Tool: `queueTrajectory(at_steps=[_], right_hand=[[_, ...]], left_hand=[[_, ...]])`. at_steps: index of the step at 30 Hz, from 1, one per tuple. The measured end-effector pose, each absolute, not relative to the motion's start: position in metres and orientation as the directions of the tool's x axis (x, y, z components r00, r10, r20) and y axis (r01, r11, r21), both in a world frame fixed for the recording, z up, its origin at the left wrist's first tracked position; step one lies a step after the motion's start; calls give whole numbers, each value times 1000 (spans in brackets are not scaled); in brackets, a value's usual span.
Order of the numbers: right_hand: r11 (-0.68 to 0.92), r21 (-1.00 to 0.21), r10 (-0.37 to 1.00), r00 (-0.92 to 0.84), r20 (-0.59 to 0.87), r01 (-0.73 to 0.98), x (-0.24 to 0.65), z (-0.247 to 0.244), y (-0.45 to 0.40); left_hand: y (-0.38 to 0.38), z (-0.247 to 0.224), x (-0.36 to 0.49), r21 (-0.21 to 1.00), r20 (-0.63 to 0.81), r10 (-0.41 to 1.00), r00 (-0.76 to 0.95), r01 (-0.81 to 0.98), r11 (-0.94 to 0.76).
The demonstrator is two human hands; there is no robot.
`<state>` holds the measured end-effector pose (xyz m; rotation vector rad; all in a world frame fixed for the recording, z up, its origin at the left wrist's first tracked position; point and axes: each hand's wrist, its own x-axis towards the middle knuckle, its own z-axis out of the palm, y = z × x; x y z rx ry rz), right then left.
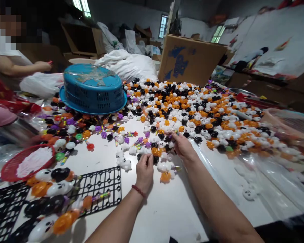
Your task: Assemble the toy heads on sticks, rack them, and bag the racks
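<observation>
My left hand [145,172], with a red bead bracelet at the wrist, is closed at the near edge of the small pieces, its fingertips by a black piece. What it pinches is hidden. To its right, my right hand [182,145] has its thumb and finger together on a small piece with a bit of green, too small to make out. Between the hands lie orange pumpkin pieces [156,151] and black ones. White ghost pieces and an orange pumpkin [165,177] lie nearer me. A large pile of white, orange and black pieces [177,101] spreads behind.
An upturned blue basket [93,89] stands at the back left, a cardboard box [190,60] behind the pile. A red basket [7,168], black grid trays [101,189] and assembled sticks are at left. Plastic bags [273,182] lie at right. A person is at the far left.
</observation>
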<state>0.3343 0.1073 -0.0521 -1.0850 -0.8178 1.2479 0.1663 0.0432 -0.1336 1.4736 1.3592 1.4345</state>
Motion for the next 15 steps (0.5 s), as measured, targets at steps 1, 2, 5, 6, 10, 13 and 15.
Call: queueTrajectory(at_steps=[1,2,5,6,10,13,15], right_hand=[[-18,-937,977,194,-91,-348,337,-50,100],[-19,-925,973,208,-105,-379,339,-48,92],[-47,-874,969,190,-158,-484,339,-48,60],[-77,-857,969,164,-185,-509,337,-50,49],[-243,-783,946,40,-322,-572,316,-66,3],[-292,-734,925,15,-380,-613,301,-78,-21],[-300,-726,919,16,-394,-619,297,-83,-30]], left_hand=[[44,-133,165,938,285,946,-155,247,-243],[44,-132,162,929,301,938,-172,276,-247],[50,-126,149,881,360,899,-249,408,-240],[54,-124,143,852,382,885,-266,472,-226],[69,-111,121,598,379,902,-205,799,-70],[83,-104,112,384,245,966,-84,923,-17],[91,-102,111,355,192,981,-25,934,-46]])
